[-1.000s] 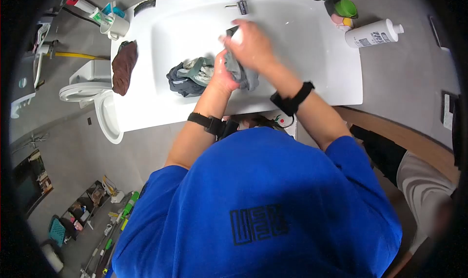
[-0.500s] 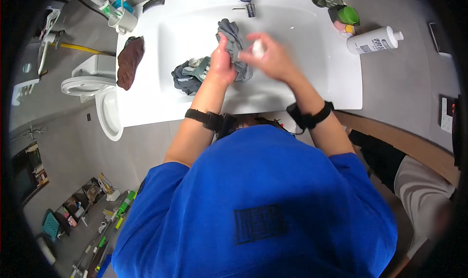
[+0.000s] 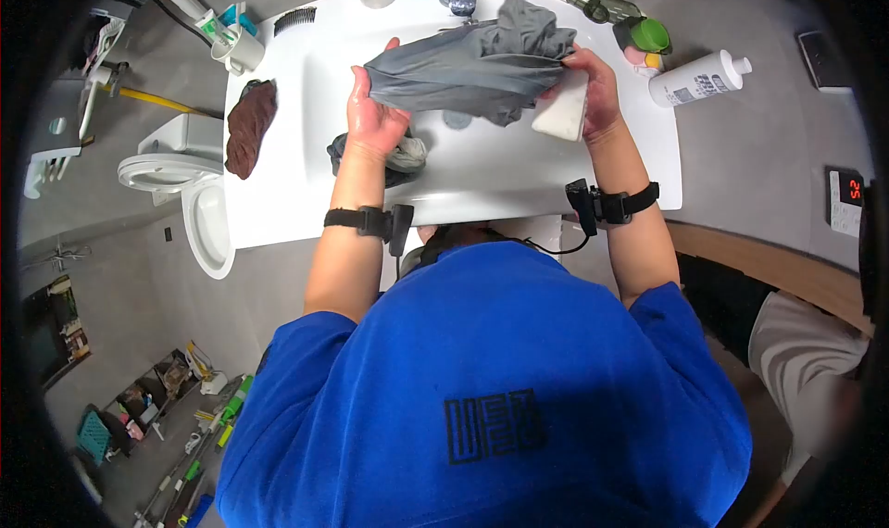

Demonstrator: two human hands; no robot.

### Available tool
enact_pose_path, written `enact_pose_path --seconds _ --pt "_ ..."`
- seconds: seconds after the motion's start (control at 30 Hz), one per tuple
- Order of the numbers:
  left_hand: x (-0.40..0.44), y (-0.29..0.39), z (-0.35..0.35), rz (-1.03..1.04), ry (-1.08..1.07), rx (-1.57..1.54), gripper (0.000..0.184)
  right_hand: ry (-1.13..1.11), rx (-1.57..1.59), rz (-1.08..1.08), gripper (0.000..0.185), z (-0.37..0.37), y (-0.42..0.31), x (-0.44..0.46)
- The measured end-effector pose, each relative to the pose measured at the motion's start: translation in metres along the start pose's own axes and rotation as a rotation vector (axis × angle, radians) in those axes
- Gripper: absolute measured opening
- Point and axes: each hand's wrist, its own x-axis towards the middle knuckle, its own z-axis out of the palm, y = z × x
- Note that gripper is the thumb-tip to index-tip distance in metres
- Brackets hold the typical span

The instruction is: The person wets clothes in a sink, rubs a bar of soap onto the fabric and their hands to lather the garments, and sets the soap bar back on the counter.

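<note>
Stretched between my hands over the white sink is a wet grey cloth garment, bunched at its right end. My left hand grips its left end, some fingers hidden behind the fabric. At the right end, my right hand holds the cloth together with a white bar of soap, which hangs below the fingers. Beneath my left hand, a dark and light bundle of cloth lies in the sink, partly covered by the wrist. The drain shows just under the grey garment.
A brown cloth lies on the left rim, near a cup with toothpaste and a black comb. On the right stand a white bottle and a green cup. A toilet is at left.
The grey garment has been lifted and spread sideways between the hands, now hiding the faucet. My right hand has moved right with the soap; my left hand has shifted left.
</note>
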Motion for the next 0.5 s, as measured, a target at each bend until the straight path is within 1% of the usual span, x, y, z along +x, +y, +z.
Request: enact_pose_path --seconds 0.03,0.07,0.1,0.13,0.17,0.2,0.23,0.27,0.3,0.33,0.37,0.43,0.47,0.5 --pt "0.004 -0.006 0.002 0.004 -0.004 0.0 0.065 -0.022 0.03 0.035 0.03 0.009 -0.003 0.0" --pt "0.008 -0.013 0.001 -0.027 -0.017 -0.096 0.069 -0.123 0.1 0.074 0.026 0.023 -0.005 -0.002" --pt "0.011 -0.021 0.004 -0.058 -0.028 -0.193 0.072 -0.124 0.097 0.073 0.026 0.023 -0.003 0.0" --pt "0.014 -0.031 0.008 -0.128 0.023 -0.211 0.079 -0.143 0.115 0.101 0.025 0.022 -0.001 0.003" --pt "0.015 -0.045 0.011 -0.163 0.078 -0.183 0.082 -0.164 0.134 0.131 0.024 0.023 0.001 0.006" --pt "0.012 -0.053 0.017 -0.255 0.056 -0.216 0.077 -0.059 0.023 0.18 0.022 0.038 -0.002 0.004" --pt "0.008 -0.06 0.022 -0.349 0.034 -0.248 0.073 -0.061 0.024 0.182 0.022 0.038 0.001 0.009" --pt "0.006 -0.067 0.026 -0.349 0.033 -0.247 0.073 -0.02 0.015 0.271 0.023 0.035 0.003 0.019" --pt "0.006 -0.074 0.028 -0.341 -0.149 -0.393 0.065 0.023 0.004 0.359 0.024 0.028 0.005 0.029" --pt "0.005 -0.08 0.028 -0.333 -0.331 -0.541 0.058 0.087 -0.073 0.361 0.029 0.009 0.013 0.036" --pt "0.006 -0.086 0.021 -0.337 -0.332 -0.547 0.058 0.479 -0.455 0.175 0.041 0.01 0.019 0.036" --pt "0.014 -0.102 -0.002 -0.226 -0.094 -0.281 0.063 0.637 -0.791 -0.241 0.054 0.016 0.039 0.03" --pt "0.017 -0.103 -0.009 -0.274 0.027 -0.306 0.047 0.531 -1.073 -0.525 0.057 0.017 0.063 0.029" --pt "0.018 -0.11 -0.015 -0.277 0.029 -0.308 0.047 0.404 -1.341 -0.815 0.06 0.022 0.086 0.028"
